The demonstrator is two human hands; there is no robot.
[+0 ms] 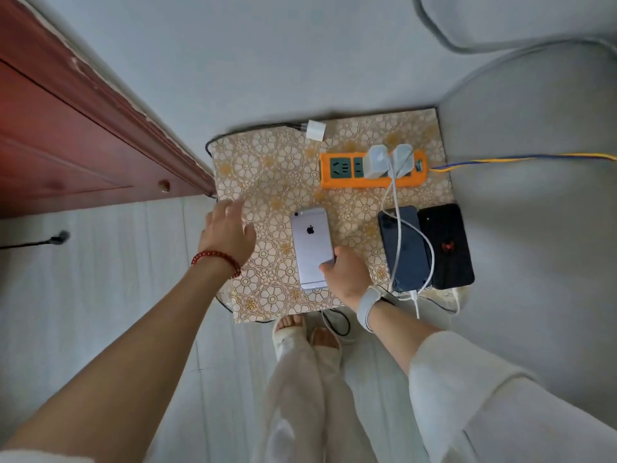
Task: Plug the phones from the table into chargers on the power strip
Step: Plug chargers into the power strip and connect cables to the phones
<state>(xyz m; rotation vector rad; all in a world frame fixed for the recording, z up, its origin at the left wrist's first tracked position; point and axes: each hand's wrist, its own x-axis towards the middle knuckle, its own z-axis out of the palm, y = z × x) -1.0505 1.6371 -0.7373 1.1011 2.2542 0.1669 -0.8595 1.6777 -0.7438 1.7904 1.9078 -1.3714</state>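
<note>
A silver phone [311, 243] lies face down in the middle of the small table [267, 168] with a floral cloth. My right hand [345, 274] grips its near right corner. My left hand [230, 228] hovers open over the table's left part, fingers spread. An orange power strip [337, 177] at the back right carries two white chargers [375, 160] [402, 158]. White cables [395, 208] run from them across a dark blue phone [405, 248]. A black phone [445, 245] lies beside it on the right. A loose white charger [315, 129] with a black cable lies at the back edge.
A red-brown wooden door [66, 128] stands at the left, close to the table's corner. A grey sofa [534, 195] borders the table on the right. The strip's blue and yellow cord [521, 158] runs over the sofa. My feet [305, 332] stand at the table's front edge.
</note>
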